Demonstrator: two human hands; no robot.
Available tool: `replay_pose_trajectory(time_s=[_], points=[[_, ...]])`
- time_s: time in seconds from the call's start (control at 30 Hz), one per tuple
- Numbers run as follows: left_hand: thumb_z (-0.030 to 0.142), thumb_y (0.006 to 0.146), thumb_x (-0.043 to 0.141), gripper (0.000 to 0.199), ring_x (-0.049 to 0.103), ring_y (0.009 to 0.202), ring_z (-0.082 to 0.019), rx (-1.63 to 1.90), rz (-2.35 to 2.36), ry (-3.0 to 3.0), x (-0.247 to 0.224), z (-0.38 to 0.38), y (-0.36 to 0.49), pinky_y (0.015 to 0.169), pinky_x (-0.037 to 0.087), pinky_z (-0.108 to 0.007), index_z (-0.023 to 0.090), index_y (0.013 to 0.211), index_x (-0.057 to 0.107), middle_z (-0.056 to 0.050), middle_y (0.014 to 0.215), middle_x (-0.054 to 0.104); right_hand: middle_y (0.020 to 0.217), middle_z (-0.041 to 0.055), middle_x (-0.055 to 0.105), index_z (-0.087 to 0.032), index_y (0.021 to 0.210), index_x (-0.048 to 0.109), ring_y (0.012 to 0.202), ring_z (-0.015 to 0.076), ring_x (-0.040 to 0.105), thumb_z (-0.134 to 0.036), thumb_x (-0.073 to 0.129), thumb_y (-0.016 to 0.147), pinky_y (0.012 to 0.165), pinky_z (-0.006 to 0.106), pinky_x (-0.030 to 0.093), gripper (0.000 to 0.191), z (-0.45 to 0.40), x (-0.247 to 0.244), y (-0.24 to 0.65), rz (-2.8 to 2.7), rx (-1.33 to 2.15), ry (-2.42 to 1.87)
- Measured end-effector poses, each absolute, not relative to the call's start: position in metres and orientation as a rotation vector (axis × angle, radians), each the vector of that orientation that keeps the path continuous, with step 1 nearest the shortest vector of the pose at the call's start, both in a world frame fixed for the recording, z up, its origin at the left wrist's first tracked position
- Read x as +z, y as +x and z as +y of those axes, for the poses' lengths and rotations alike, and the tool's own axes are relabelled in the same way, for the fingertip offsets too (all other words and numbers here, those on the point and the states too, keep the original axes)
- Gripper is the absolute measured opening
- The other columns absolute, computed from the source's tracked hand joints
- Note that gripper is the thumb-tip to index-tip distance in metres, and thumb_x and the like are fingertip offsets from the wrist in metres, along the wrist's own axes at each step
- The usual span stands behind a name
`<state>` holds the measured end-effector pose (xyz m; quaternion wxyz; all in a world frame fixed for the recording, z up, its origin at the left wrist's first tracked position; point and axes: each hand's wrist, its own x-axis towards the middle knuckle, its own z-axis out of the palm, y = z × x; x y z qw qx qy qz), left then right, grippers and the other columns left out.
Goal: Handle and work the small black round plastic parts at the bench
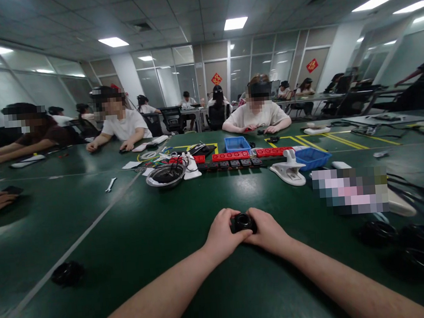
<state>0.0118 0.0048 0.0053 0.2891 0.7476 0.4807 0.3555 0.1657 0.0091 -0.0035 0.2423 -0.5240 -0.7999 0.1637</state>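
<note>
A round black part (243, 221) with a ring-shaped opening on top is held between both hands over the green table (159, 240). My left hand (224, 231) wraps round its left side, thumb across the front. From the right, my right hand (266, 229) closes on the same part, and the two hands meet in front of it. The part's underside is hidden by the fingers. Another black ring-like part (68, 273) lies at the left, and further black rings (420, 262) lie at the right edge.
Ahead are a metal bowl (165, 176), red power strips (231, 155), a white clamp (288, 169) and blue trays (311, 158) (237, 143). A wrench (110, 185) lies left. Cables run at the right. Several people sit around, one directly opposite.
</note>
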Motion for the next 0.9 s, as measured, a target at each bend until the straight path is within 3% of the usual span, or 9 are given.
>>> replay_pose_trajectory(time_s=[0.13, 0.33, 0.57, 0.9], points=[[0.026, 0.059, 0.065, 0.035, 0.045, 0.077, -0.015, 0.889, 1.164, 2.008, 0.005, 0.009, 0.008, 0.066, 0.037, -0.025, 0.018, 0.091, 0.052, -0.002, 0.087, 0.049, 0.101, 0.0065, 0.054, -0.017, 0.107, 0.046, 0.092, 0.0214, 0.048, -0.032, 0.064, 0.058, 0.079, 0.033, 0.036, 0.055, 0.011, 0.006, 0.176, -2.262, 0.76, -1.146], [0.028, 0.06, 0.064, 0.038, 0.046, 0.079, -0.015, 0.829, 1.095, 2.013, 0.007, 0.013, 0.004, 0.067, 0.037, -0.025, 0.019, 0.095, 0.053, -0.003, 0.09, 0.049, 0.101, 0.0045, 0.055, -0.016, 0.107, 0.049, 0.093, 0.019, 0.049, -0.021, 0.055, 0.068, 0.083, 0.032, 0.037, 0.039, 0.019, 0.017, 0.187, -2.271, 1.201, -0.963], [0.03, 0.062, 0.063, 0.046, 0.046, 0.079, -0.015, 0.778, 1.08, 2.008, 0.006, 0.015, 0.004, 0.068, 0.038, -0.025, 0.023, 0.106, 0.049, -0.002, 0.089, 0.047, 0.1, 0.0044, 0.055, -0.017, 0.102, 0.052, 0.091, 0.0188, 0.05, -0.019, 0.055, 0.068, 0.081, 0.032, 0.038, 0.034, 0.021, 0.015, 0.185, -2.273, 1.162, -0.977], [0.032, 0.061, 0.063, 0.049, 0.044, 0.071, -0.012, 0.802, 1.1, 2.012, 0.008, 0.013, 0.006, 0.062, 0.037, -0.023, 0.023, 0.107, 0.049, -0.001, 0.083, 0.045, 0.093, 0.0044, 0.055, -0.015, 0.099, 0.051, 0.084, 0.0178, 0.05, -0.023, 0.055, 0.068, 0.074, 0.029, 0.039, 0.032, 0.022, 0.011, 0.186, -2.296, 1.124, -1.047]])
